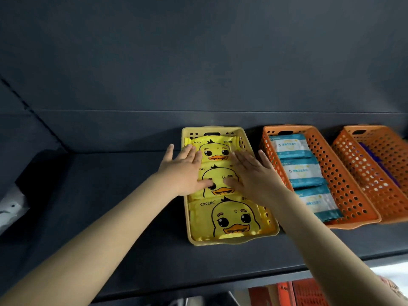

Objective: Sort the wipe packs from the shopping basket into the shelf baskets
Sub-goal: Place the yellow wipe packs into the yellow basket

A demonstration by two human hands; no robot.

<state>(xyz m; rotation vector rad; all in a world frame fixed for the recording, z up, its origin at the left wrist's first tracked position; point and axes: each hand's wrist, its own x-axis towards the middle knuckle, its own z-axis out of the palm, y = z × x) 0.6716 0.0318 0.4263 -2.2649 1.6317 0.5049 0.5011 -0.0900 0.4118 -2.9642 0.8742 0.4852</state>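
A pale yellow shelf basket (234,239) holds three yellow duck wipe packs in a row; the nearest pack (231,217) lies uncovered. My left hand (184,171) and my right hand (254,173) both lie flat with straight fingers on the middle duck pack (218,176), fingertips reaching toward the far pack (215,150). To the right, an orange basket (344,186) holds three teal and white wipe packs (302,171). A second orange basket (375,173) at the far right holds dark purple packs (379,164), mostly hidden by its wall.
The baskets stand on a dark shelf (110,206) with a dark back wall. Bare shelf surface lies left of the yellow basket. A red perforated basket (309,292) shows below the shelf's front edge. Something pale grey (11,208) sits at the far left.
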